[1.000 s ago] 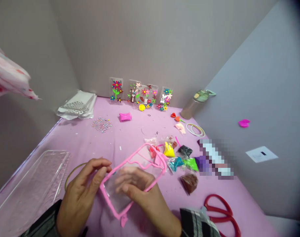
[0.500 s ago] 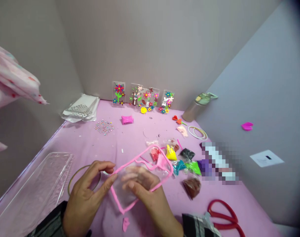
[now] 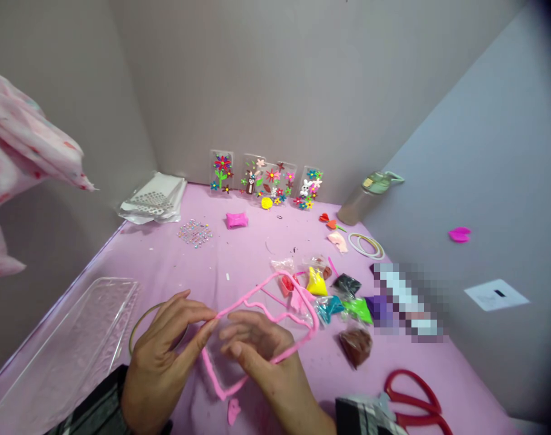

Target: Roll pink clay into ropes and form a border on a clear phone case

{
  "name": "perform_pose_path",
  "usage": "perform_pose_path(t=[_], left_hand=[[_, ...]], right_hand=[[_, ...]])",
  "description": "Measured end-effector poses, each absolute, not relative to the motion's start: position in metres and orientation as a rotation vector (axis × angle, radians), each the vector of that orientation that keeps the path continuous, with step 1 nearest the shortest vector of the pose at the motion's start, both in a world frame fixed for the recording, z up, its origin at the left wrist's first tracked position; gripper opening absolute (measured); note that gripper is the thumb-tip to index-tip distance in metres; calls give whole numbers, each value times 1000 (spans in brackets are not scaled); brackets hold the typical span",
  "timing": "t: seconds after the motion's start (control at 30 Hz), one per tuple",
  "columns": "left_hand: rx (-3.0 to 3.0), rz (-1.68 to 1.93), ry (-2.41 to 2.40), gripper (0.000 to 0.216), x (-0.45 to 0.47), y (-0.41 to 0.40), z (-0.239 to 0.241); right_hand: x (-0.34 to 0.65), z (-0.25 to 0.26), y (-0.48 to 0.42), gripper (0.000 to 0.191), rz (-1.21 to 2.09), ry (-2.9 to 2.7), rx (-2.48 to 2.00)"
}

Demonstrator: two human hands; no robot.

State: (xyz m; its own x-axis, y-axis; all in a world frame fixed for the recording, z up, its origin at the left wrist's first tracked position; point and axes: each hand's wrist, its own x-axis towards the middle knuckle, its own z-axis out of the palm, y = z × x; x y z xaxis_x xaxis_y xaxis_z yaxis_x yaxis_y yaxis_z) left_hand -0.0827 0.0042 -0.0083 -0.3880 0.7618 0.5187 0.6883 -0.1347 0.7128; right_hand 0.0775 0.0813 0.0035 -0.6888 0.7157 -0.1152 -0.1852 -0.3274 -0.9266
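Note:
A clear panel edged with soft pink clay [image 3: 305, 339] is held tilted above the table, and a wavy pink clay strip [image 3: 270, 315] crosses its upper part. With thumb and fingertips, my left hand [image 3: 167, 356] pinches the panel's upper left edge. My right hand [image 3: 280, 362] grips the lower right edge, its thumb in front and its fingers behind, showing through the clear part. A small scrap of pink clay [image 3: 233, 411] lies on the table just below the panel. Behind my left hand is a thin hoop [image 3: 138, 322], partly covered.
Clay packets, including a yellow one [image 3: 316, 282] and a brown one [image 3: 356, 347], lie right of centre. Red-handled scissors [image 3: 414, 408] are front right, a clear tray [image 3: 67, 356] left. Decorated clear panels [image 3: 222, 173] and a bottle [image 3: 364, 198] stand at the back.
The view has shifted slightly, so the scene sits a little further right. The panel has tilted a little in my hands, and both hands keep their hold on it.

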Motion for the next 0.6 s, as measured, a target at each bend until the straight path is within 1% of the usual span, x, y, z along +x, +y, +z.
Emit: perform_pose_path(t=[0.23, 0.37, 0.6], left_hand=[[1698, 1571, 2057, 7, -82, 5, -7], [1725, 1573, 2029, 8, -82, 5, -6], [1729, 1577, 1999, 6, -81, 6, -5]], right_hand=[[76, 1, 80, 21, 2050, -1367, -686], [76, 1, 79, 25, 2084, -1358, -677], [77, 5, 78, 24, 2084, -1348, -712]])
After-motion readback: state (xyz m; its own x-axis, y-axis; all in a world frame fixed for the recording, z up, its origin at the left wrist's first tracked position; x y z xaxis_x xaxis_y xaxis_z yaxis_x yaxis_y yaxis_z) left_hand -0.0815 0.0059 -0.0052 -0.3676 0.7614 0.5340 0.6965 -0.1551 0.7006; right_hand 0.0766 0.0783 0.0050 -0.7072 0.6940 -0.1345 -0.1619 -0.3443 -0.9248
